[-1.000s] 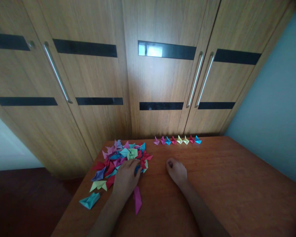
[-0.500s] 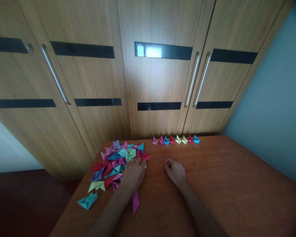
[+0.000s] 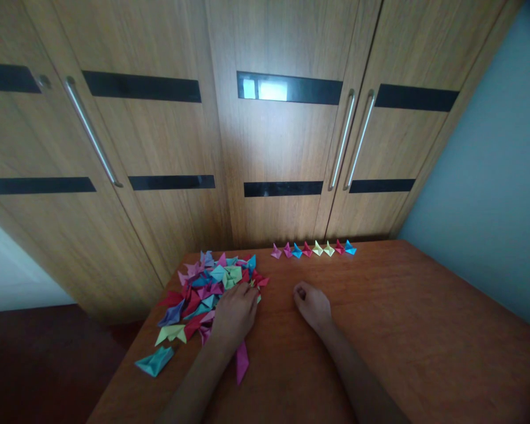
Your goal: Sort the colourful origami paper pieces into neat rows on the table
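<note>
A heap of folded paper boats in pink, red, blue, purple and green covers the left part of the table. My left hand reaches over the heap's right edge, fingers bent down and close together. Its fingertips are hidden, and what they hold cannot be made out. A pale green boat lies just beyond the knuckles, and a magenta boat pokes out below the wrist. My right hand rests on the bare wood to the right, fingers curled in, with nothing visible in them.
Several small paper boats stand in a row along the table's far edge. A teal boat lies apart near the left edge. Behind the reddish-brown table rises a wooden wardrobe; a pale blue wall is at the right.
My left hand has shifted very slightly at the heap's edge, along with a small turn of the view. My right hand and the row of boats stay where they were.
</note>
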Demonstrator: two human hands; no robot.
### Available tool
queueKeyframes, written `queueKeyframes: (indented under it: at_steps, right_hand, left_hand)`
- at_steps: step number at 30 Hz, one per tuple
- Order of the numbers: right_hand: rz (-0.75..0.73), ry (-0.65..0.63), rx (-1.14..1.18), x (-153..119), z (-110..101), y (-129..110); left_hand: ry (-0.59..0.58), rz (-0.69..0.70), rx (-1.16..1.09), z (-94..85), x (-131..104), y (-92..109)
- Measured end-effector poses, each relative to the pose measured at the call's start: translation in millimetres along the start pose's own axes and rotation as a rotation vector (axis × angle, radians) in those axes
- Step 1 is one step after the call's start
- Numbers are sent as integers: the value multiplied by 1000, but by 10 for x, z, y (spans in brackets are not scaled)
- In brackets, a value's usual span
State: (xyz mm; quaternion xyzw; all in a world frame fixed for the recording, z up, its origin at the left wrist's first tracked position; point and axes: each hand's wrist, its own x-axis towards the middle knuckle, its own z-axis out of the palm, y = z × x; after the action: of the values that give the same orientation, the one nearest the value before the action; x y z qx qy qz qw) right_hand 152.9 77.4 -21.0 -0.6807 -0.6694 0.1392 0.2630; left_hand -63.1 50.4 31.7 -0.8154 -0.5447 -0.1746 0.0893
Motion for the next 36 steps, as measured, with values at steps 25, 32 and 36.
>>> queueKeyframes:
  at_steps: [25, 32, 36]
  right_hand:
    - [-302, -157, 650, -156, 47, -150]
    - [-286, -137, 670, -160, 73, -135]
    - [-325, -144, 628, -169, 28, -159]
  left_hand:
    - [140, 87, -550, 48, -102, -24]
    - [114, 96, -559, 48, -117, 10]
    - [105, 97, -565, 84, -131, 13]
